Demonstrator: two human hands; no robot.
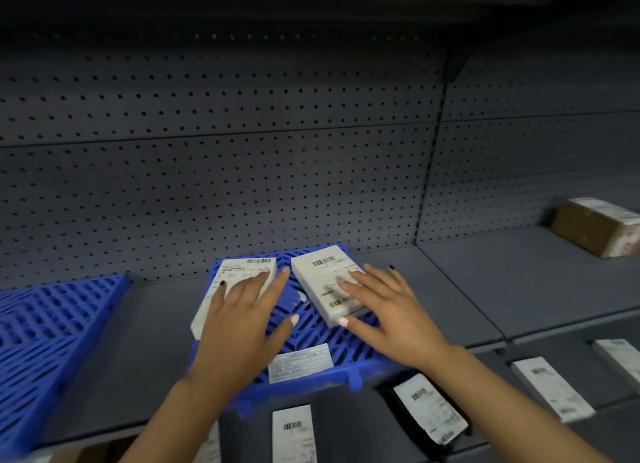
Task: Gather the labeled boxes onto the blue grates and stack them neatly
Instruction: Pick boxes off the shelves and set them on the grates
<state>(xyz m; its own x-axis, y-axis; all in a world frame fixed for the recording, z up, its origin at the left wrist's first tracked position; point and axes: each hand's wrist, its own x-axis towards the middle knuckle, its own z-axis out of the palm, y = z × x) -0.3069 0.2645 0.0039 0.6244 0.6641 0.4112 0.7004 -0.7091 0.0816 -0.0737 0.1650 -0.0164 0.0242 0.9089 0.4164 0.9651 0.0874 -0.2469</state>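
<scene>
Resting on: both boxes lay side by side on the middle blue grate (311, 327), seen from the head camera
Left hand (242, 310): flat, fingers straight, on the left box (239, 275)
Right hand (384, 307): flat on the right box (322, 275), thumb at its near edge
Long axes: both ran away from the person, right box nearer the right hand

Two boxes side by side on grate (311, 331) — left box (239, 275), right box (325, 275); third box (599, 227) far right, seemingly on shelf (485, 282).

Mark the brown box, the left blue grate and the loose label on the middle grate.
brown box (585, 232), head view, its brown side face.
left blue grate (52, 327), head view, its slatted top.
loose label (300, 362), head view, the paper's centre.
</scene>
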